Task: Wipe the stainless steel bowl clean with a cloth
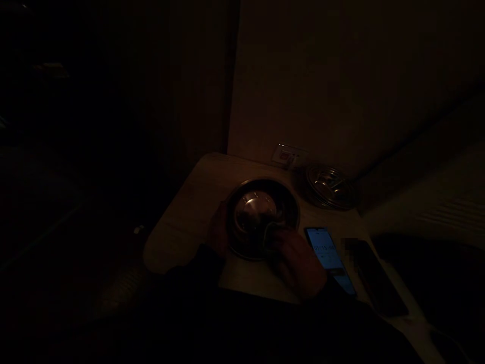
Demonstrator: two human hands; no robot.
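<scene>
A round, shiny metal bowl (241,188) sits on a small light table (182,222); its domed or reflecting middle catches the light. At its left side, my left hand (217,232) grips the rim, the fingers mostly lost in the dark. My right hand (297,258) reaches over the near right side of the bowl, fingers closed on a dark, cloth-like piece with a pale greenish edge (270,236). That piece presses against the metal or lies close to it. Dim light hides the finer details.
Right of my right hand lies a lit phone (328,255) showing a timer. Beyond it is a dark, flat oblong object (381,278). A stack of metal plates (331,187) stands at the back right. A socket plate (288,155) is on the wall behind the table.
</scene>
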